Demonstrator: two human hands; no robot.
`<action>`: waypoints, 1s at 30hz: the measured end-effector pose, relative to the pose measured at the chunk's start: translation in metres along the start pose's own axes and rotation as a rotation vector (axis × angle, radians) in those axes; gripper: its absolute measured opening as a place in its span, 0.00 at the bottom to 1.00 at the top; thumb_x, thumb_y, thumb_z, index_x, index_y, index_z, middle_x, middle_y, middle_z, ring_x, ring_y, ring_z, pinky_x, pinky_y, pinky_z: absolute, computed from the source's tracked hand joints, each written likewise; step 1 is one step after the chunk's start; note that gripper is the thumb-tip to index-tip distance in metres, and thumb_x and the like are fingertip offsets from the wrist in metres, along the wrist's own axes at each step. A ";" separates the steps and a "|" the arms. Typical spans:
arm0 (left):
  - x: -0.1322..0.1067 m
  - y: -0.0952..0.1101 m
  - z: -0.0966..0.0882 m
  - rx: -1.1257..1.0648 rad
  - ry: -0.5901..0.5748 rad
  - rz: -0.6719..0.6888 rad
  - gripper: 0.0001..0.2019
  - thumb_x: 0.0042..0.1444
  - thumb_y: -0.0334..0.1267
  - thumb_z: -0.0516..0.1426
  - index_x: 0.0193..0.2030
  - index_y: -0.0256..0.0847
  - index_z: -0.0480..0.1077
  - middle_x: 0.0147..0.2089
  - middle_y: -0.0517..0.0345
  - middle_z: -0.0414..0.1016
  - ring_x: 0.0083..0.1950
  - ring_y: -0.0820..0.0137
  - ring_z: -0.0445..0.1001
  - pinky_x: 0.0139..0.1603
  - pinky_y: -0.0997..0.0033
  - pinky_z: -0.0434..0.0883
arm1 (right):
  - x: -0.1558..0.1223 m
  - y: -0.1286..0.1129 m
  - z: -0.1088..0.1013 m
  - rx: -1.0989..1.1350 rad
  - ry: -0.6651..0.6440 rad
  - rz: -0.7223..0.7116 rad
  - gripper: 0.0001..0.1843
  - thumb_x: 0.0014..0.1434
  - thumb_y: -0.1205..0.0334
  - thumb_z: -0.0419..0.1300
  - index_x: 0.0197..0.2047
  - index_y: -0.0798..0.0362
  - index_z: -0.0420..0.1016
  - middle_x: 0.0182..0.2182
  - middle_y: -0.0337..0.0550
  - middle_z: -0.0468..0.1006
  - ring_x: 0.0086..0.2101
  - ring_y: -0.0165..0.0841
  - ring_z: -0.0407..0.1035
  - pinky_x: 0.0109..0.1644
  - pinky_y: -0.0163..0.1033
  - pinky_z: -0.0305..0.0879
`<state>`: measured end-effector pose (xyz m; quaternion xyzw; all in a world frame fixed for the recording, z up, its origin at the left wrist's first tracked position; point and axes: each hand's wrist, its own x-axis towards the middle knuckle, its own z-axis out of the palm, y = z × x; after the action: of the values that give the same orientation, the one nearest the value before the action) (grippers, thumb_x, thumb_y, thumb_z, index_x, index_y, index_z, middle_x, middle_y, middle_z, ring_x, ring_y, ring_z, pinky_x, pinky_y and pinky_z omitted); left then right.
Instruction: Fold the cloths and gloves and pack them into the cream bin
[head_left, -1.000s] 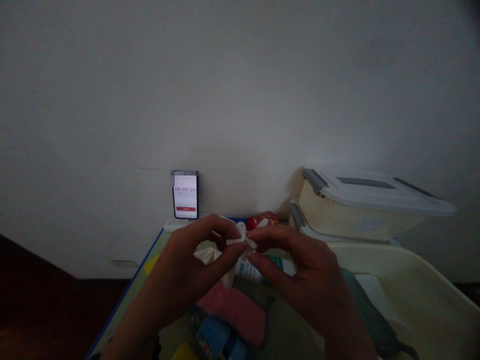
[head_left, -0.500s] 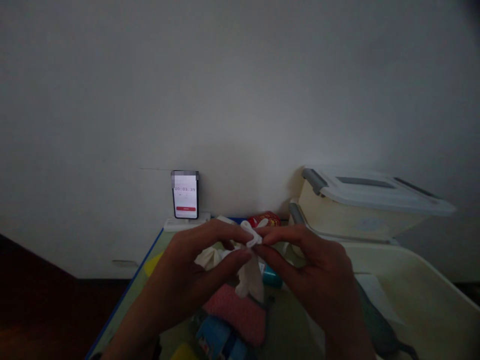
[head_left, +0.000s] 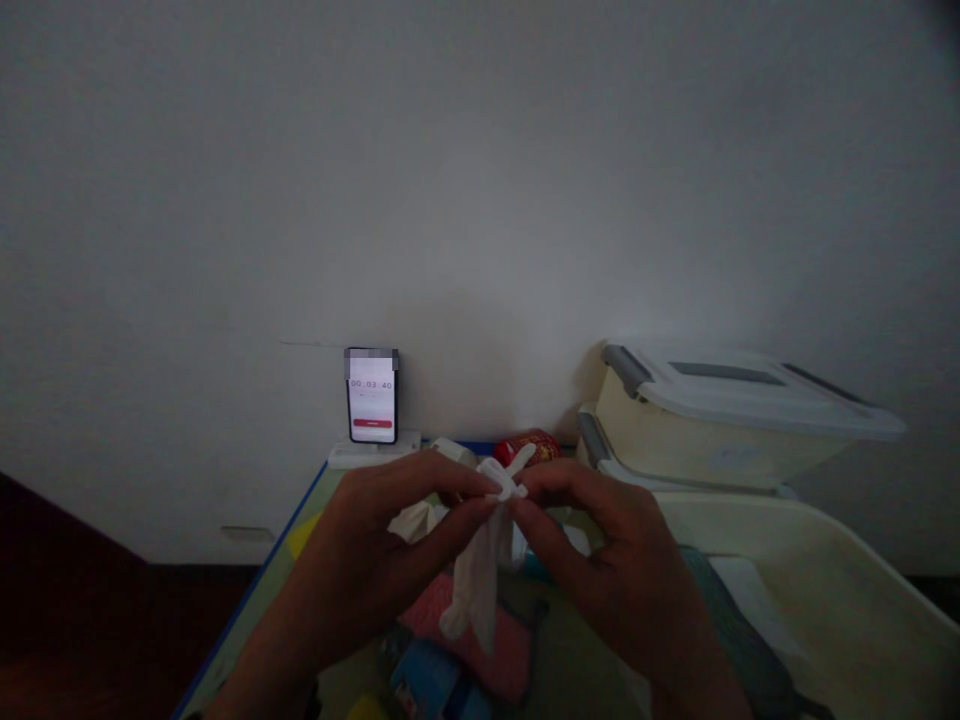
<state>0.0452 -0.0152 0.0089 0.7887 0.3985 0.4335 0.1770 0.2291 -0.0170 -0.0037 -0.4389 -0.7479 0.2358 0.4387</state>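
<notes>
Both hands pinch a thin white plastic bag (head_left: 477, 580) at its knotted top, held above the table. My left hand (head_left: 390, 545) grips it from the left with thumb and fingers closed. My right hand (head_left: 600, 560) pinches the same knot from the right. The bag's loose body hangs down between the hands. Crumpled white material (head_left: 415, 518) shows behind my left fingers.
A phone (head_left: 372, 393) showing a timer stands against the wall on a white stand. A red can (head_left: 527, 449) lies behind the hands. Lidded cream storage boxes (head_left: 720, 420) sit at right. A pink cloth (head_left: 495, 650) and blue packet (head_left: 420, 685) lie on the table.
The bag's hanging part has dropped lower and stretched out below the knot. Both hands stayed pinched on the top, shifting slightly down in view.
</notes>
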 end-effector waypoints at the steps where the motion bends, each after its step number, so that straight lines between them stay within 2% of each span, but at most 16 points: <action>1: 0.000 0.000 0.000 0.009 0.013 0.003 0.04 0.54 0.32 0.59 0.36 0.42 0.74 0.33 0.63 0.80 0.34 0.75 0.77 0.36 0.81 0.71 | 0.000 0.000 0.000 0.012 0.015 0.012 0.03 0.57 0.63 0.57 0.33 0.50 0.72 0.29 0.37 0.76 0.30 0.31 0.70 0.34 0.37 0.63; 5: 0.001 -0.005 0.003 0.093 0.128 0.001 0.03 0.53 0.31 0.60 0.34 0.42 0.74 0.31 0.64 0.80 0.32 0.75 0.76 0.32 0.81 0.71 | 0.002 0.004 0.001 -0.002 0.111 0.045 0.04 0.58 0.64 0.54 0.32 0.51 0.68 0.30 0.40 0.72 0.31 0.31 0.67 0.34 0.37 0.63; 8: 0.003 -0.008 0.006 0.136 0.205 0.008 0.04 0.51 0.29 0.61 0.32 0.41 0.74 0.28 0.66 0.78 0.28 0.78 0.74 0.30 0.83 0.69 | 0.004 0.007 0.005 -0.053 0.127 -0.027 0.05 0.58 0.67 0.54 0.30 0.51 0.67 0.32 0.40 0.67 0.31 0.30 0.65 0.32 0.36 0.61; 12: 0.003 -0.005 0.009 0.115 0.177 0.038 0.04 0.49 0.27 0.62 0.30 0.40 0.73 0.25 0.68 0.76 0.26 0.80 0.73 0.30 0.85 0.69 | 0.003 0.004 0.011 -0.111 0.104 -0.133 0.04 0.56 0.69 0.56 0.31 0.51 0.68 0.29 0.37 0.63 0.28 0.29 0.61 0.32 0.36 0.58; 20: 0.001 -0.002 0.007 0.097 0.148 0.043 0.04 0.49 0.29 0.63 0.30 0.41 0.74 0.26 0.68 0.78 0.27 0.80 0.75 0.31 0.86 0.69 | 0.003 -0.001 0.009 -0.108 0.094 -0.163 0.04 0.55 0.71 0.58 0.31 0.53 0.70 0.27 0.37 0.65 0.29 0.29 0.61 0.33 0.35 0.57; 27: 0.002 -0.002 0.009 0.185 0.190 0.054 0.04 0.48 0.28 0.62 0.30 0.41 0.74 0.26 0.68 0.77 0.26 0.79 0.75 0.30 0.84 0.69 | 0.004 -0.002 0.011 -0.095 0.101 -0.199 0.05 0.55 0.71 0.59 0.30 0.52 0.71 0.27 0.36 0.64 0.28 0.27 0.61 0.30 0.33 0.56; 30: 0.003 0.000 0.008 0.171 0.170 0.067 0.03 0.49 0.29 0.62 0.30 0.41 0.74 0.26 0.68 0.77 0.26 0.79 0.75 0.30 0.84 0.69 | 0.004 -0.002 0.011 -0.089 0.104 -0.193 0.05 0.55 0.71 0.60 0.30 0.52 0.71 0.27 0.35 0.65 0.28 0.27 0.61 0.31 0.33 0.56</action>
<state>0.0524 -0.0124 0.0056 0.7741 0.4210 0.4689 0.0598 0.2177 -0.0140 -0.0063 -0.3956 -0.7727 0.1359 0.4774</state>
